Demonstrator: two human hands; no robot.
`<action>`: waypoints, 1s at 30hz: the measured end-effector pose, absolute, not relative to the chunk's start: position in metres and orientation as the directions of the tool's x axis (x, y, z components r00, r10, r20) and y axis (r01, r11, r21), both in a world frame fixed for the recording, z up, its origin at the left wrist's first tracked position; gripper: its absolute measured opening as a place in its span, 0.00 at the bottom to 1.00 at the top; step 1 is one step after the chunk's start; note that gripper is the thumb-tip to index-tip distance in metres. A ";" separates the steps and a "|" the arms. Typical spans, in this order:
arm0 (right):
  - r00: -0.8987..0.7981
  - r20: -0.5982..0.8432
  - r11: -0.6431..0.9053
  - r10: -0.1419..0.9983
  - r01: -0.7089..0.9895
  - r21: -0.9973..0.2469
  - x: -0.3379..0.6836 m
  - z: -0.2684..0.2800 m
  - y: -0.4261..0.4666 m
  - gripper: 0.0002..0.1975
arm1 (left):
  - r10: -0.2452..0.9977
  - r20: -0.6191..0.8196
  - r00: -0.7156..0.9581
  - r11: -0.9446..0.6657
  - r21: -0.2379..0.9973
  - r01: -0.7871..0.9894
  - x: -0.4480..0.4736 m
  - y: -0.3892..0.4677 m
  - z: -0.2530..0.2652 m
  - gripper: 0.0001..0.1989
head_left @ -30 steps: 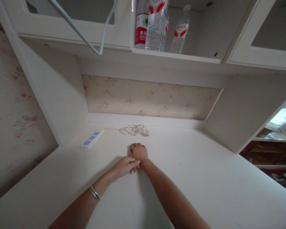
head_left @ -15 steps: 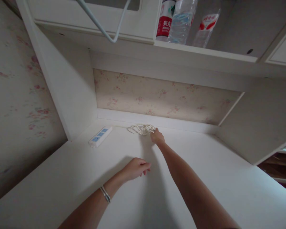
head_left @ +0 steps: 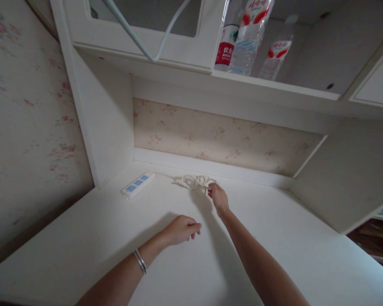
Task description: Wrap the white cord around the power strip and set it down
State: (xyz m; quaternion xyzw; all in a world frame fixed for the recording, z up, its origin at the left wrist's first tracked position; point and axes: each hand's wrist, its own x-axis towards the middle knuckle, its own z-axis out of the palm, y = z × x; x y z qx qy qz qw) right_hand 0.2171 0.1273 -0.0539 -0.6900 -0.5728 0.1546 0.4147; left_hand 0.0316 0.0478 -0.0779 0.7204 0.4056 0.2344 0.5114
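My right hand [head_left: 218,199] is at the far side of the white desktop, its fingers curled round the right end of a loosely coiled white cord [head_left: 196,182]. The cord lies in tangled loops near the back edge. A thin length of it runs left to a white power strip [head_left: 138,185] with blue socket faces. My left hand [head_left: 182,229] hovers over the desk nearer to me, fingers curled in and nothing visible in them. A silver bangle is on that wrist.
Above the desk [head_left: 166,276] hangs a white cabinet with an open shelf holding plastic bottles [head_left: 245,46]. A pale blue bent rod [head_left: 140,42] crosses the upper view. Side panels [head_left: 105,127] close in the desk left and right.
The view has tilted up slightly. My right hand has drawn a little right and back, and the cord's loops have spread and shifted with it. My left hand stays nearly still.
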 end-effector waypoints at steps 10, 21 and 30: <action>0.322 0.365 0.338 0.873 0.140 -0.931 0.210 -0.082 0.059 0.15 | 0.885 0.223 0.410 -0.379 0.855 0.354 0.034 0.043 -0.067 0.21; 0.179 0.342 0.346 0.922 0.009 -0.938 0.195 -0.083 0.039 0.14 | 0.849 0.411 0.332 -0.509 0.802 0.312 0.036 0.026 -0.058 0.12; -0.094 0.364 0.371 0.927 0.073 -0.926 0.182 -0.081 0.025 0.12 | 0.873 0.429 0.233 -0.489 0.776 0.399 0.037 0.029 -0.060 0.12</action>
